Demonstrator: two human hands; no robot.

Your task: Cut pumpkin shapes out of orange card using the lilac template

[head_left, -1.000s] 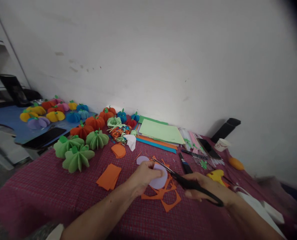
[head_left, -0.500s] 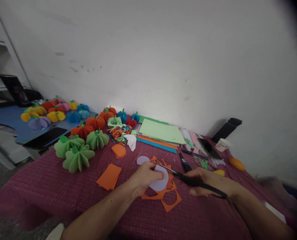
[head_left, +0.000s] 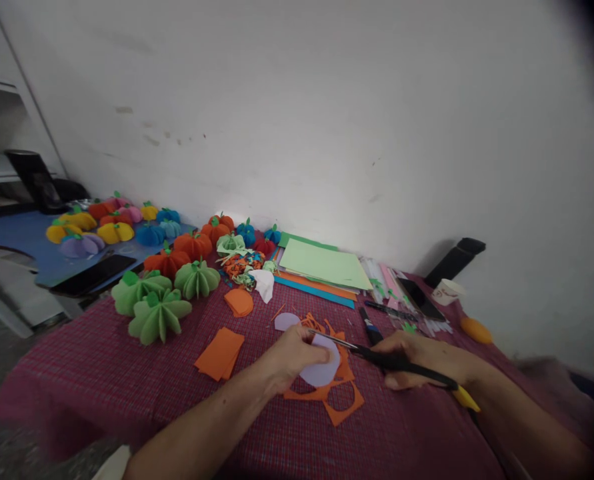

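My left hand is closed, its thumb pressed on a lilac paper piece with a rounded edge. My right hand grips scissors with black handles and a yellow end. Their thin metal blades reach left to the upper edge of the lilac piece, close to my left fingers. Just behind my left hand a second lilac rounded piece lies on the cloth. Orange paper offcuts with curved cutouts lie beneath the held piece.
Orange rectangles and orange rounded pieces lie to the left, near green paper pumpkins. Coloured sheets are stacked by the wall. A box cutter, phone and paper cup are at the right.
The whole view has shifted slightly. The scissors' yellow end now shows beside my right wrist. My left hand keeps its hold on the lilac piece.
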